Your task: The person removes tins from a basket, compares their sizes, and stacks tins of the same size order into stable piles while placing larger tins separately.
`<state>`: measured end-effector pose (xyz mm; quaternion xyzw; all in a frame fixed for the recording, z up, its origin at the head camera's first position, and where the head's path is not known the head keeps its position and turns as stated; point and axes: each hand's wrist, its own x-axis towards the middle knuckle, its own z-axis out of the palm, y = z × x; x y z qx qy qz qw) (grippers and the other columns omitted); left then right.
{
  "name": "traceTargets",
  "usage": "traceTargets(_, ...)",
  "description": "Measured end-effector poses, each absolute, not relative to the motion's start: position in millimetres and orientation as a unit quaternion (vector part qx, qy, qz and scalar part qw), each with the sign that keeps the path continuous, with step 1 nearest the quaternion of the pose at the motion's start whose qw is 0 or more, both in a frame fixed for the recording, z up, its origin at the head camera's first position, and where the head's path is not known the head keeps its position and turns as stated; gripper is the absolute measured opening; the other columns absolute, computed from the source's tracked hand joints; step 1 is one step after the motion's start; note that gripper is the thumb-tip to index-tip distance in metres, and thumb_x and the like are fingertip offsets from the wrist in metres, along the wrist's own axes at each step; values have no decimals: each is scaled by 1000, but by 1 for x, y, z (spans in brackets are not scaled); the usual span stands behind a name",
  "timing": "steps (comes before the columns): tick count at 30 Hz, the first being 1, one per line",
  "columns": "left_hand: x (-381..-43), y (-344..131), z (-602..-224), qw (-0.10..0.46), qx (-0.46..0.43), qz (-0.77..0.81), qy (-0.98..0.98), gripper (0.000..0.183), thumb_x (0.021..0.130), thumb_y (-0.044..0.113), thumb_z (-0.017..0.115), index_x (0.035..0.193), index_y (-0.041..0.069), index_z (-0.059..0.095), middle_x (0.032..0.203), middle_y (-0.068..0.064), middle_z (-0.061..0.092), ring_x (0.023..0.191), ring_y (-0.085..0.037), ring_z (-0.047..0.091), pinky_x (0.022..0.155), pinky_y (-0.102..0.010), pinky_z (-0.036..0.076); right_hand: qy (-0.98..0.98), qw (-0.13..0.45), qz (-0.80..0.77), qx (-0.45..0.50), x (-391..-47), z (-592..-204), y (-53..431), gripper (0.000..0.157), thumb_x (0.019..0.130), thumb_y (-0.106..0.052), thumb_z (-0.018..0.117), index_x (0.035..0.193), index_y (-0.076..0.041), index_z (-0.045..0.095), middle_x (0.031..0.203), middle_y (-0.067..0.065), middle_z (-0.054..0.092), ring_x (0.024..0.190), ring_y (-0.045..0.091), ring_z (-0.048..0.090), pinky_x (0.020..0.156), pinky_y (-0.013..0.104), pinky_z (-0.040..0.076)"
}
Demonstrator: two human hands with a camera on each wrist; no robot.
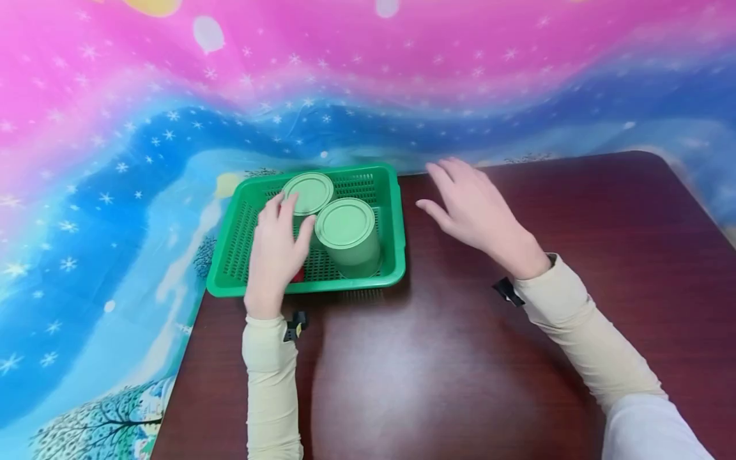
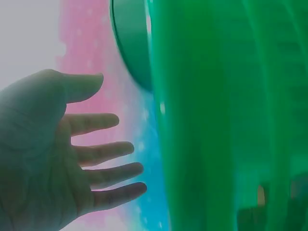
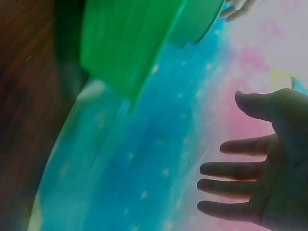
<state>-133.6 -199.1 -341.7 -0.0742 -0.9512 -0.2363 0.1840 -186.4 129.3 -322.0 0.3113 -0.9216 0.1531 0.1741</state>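
A green plastic basket [image 1: 400,243] with slotted sides stands at the table's back left. Inside it are two pale green lidded round canisters, a nearer canister [image 1: 347,246] and a farther canister [image 1: 310,191]. My left hand [image 1: 278,246] is over the basket's left part, fingers apart and fairly straight, beside the canisters. The left wrist view shows that hand [image 2: 57,149] holding nothing. To the right of the basket, my right hand [image 1: 474,207] hovers over the table with its fingers extended; the right wrist view also shows this hand [image 3: 260,168] holding nothing.
Under the basket is a dark red-brown wooden table [image 1: 437,358]. A small red object [image 1: 298,275] lies in the basket, mostly hidden by my left hand. A pink and blue patterned cloth [image 1: 368,70] hangs behind the table and along its left.
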Motion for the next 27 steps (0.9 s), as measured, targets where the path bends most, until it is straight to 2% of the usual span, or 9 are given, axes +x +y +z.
traceTargets(8, -119, -249, -350, 222, 10, -232, -947, 44, 108, 25, 59, 142, -4, 58, 147, -26, 51, 134, -46, 47, 110, -62, 42, -874, 200, 185, 402, -180, -304, 70, 52, 104, -27, 67, 137, 11, 57, 130, 28, 63, 122, 44, 59, 101, 56, 52)
traceTargets(14, -113, -279, -359, 230, 64, -229, -944, 38, 108, 18, 59, 137, -6, 60, 142, -28, 53, 132, -47, 48, 109, -63, 41, -847, 193, 201, 454, -170, -305, 23, 46, 102, -24, 70, 135, 8, 61, 127, 21, 66, 120, 36, 61, 101, 46, 54)
traceTargets(17, -111, -290, -361, 204, 88, -235, -946, 39, 108, 15, 57, 140, -7, 58, 144, -28, 51, 134, -49, 46, 110, -64, 40, -839, 166, 210, 474, -164, -306, -1, 42, 102, -22, 70, 133, 5, 63, 126, 18, 66, 117, 31, 62, 100, 40, 55)
traceTargets(23, -109, -305, -362, 132, 126, -247, -952, 45, 109, 11, 51, 150, -7, 47, 150, -31, 45, 139, -50, 42, 112, -64, 37, -834, 60, 250, 488, -155, -312, -48, 44, 102, -23, 70, 139, -1, 60, 130, 12, 64, 117, 23, 61, 97, 31, 54)
traceTargets(27, -108, -310, -363, 116, 139, -251, -951, 47, 109, 10, 50, 152, -7, 44, 151, -32, 45, 138, -51, 43, 112, -64, 38, -836, 6, 259, 485, -157, -322, -76, 48, 102, -25, 70, 143, -2, 57, 133, 11, 62, 118, 20, 60, 96, 26, 54)
